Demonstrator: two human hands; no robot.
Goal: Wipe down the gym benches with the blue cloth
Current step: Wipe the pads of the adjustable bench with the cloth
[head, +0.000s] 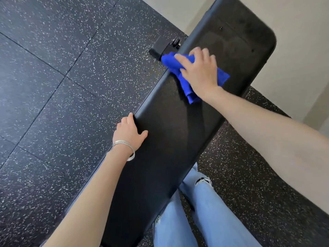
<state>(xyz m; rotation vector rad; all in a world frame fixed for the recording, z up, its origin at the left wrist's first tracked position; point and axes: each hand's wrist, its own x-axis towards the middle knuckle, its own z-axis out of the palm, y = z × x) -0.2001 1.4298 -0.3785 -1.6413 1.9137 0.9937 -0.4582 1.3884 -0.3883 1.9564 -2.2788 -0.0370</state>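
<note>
A long black padded gym bench (pixel 170 139) runs diagonally from the bottom centre to the upper right. My right hand (pixel 199 70) presses a bunched blue cloth (pixel 170 62) flat on the bench's left edge, toward the far end; cloth sticks out past the fingers and behind the wrist. My left hand (pixel 129 130), with thin silver bangles on the wrist, grips the bench's left edge nearer to me, fingers curled over the side and thumb on top.
Black rubber floor tiles with white speckles (pixel 62 86) surround the bench. A black metal foot of the bench frame (pixel 161 49) pokes out at the left of the far end. A pale wall (pixel 302 41) stands behind. My legs in light blue jeans (pixel 201 211) stand right of the bench.
</note>
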